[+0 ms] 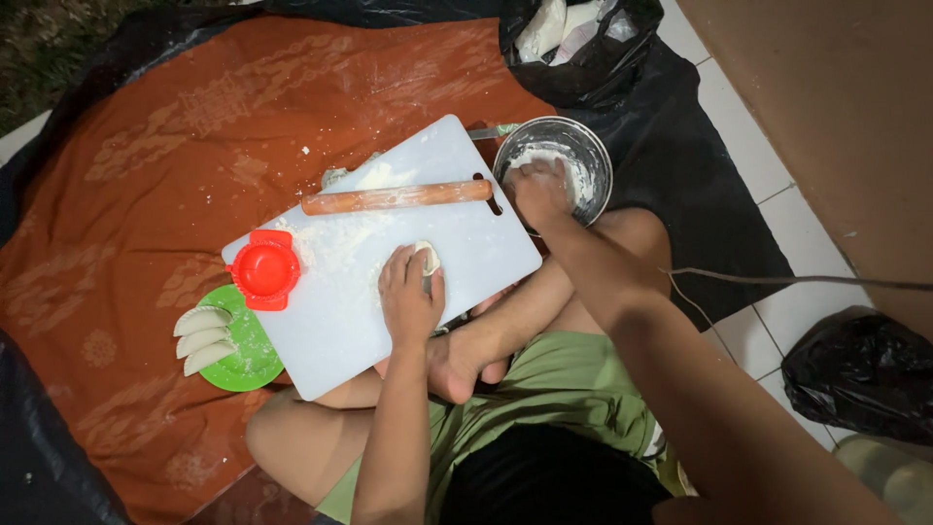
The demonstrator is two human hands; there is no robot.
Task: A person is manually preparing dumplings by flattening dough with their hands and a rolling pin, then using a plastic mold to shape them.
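On the far left, three folded dumplings (201, 337) are lying on a green plate (255, 365). The left hand (409, 297) is pressing curled fingers on a dough piece (429, 257) mid-board (330, 331). The right hand (539, 190) is dipping bunched fingers into the floury metal bowl (593, 156), far right.

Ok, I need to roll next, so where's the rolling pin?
The rolling pin lies across the far end of the white cutting board, between the red dumpling press and metal bowl.
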